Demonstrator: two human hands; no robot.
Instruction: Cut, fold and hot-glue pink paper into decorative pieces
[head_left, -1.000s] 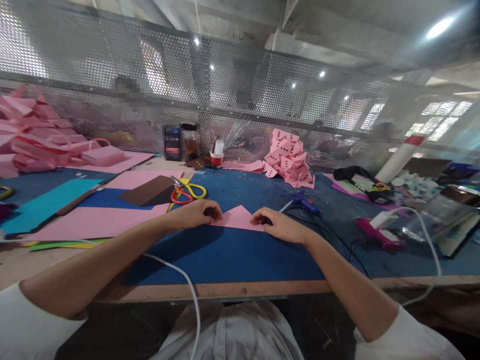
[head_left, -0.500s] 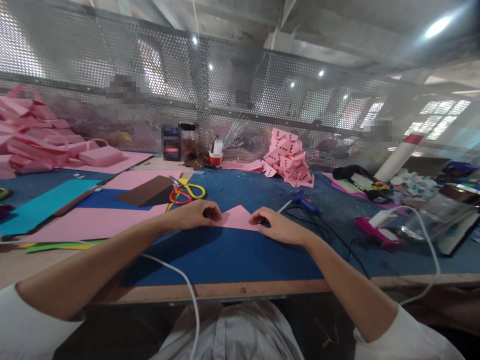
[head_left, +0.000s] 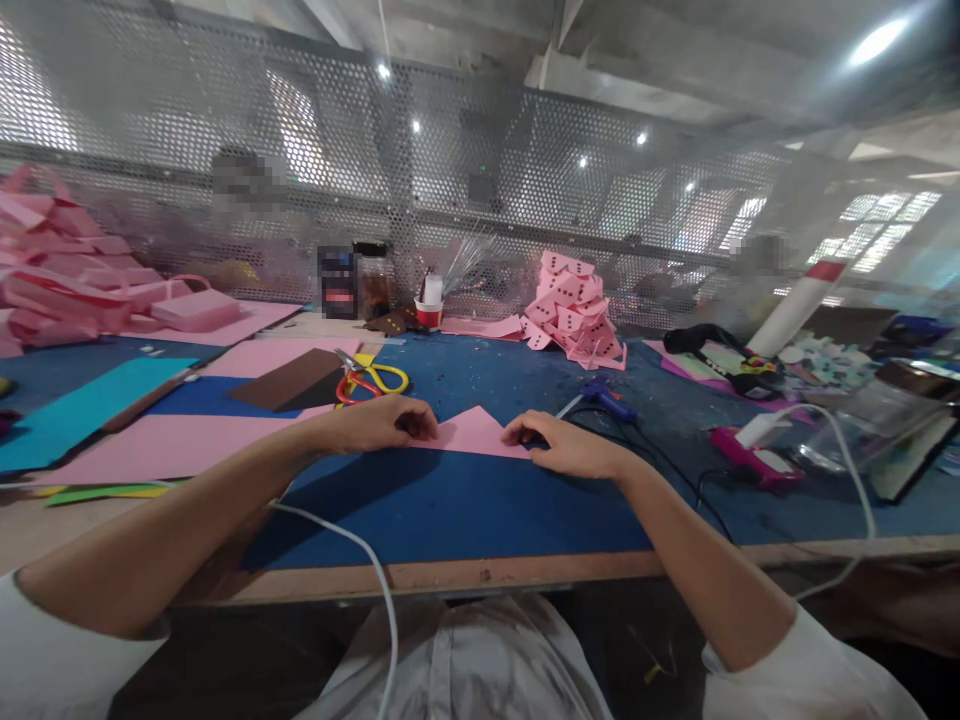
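Observation:
A folded piece of pink paper (head_left: 474,432) lies on the blue work surface in front of me, its top rising to a point and its lower edge nearly straight. My left hand (head_left: 394,424) holds its left end with curled fingers, thumb and fingertips close together. At the right end my right hand (head_left: 559,441) grips the paper the same way, fingertips on the sloping side. Both ends are partly hidden by my fingers. Red-and-yellow scissors (head_left: 371,380) lie just beyond my left hand. Past my right hand rests a blue glue gun (head_left: 609,399).
Pink sheets (head_left: 172,445), a brown sheet (head_left: 289,380) and a turquoise sheet (head_left: 97,410) lie left. Punched pink pieces (head_left: 571,310) are heaped at the back. A white cable (head_left: 367,550) hangs over the front edge; a pink power strip (head_left: 756,460) sits right.
My left hand has shifted slightly left and my right hand slightly right along the pink paper, so a little more of its lower edge shows. The view has moved slightly.

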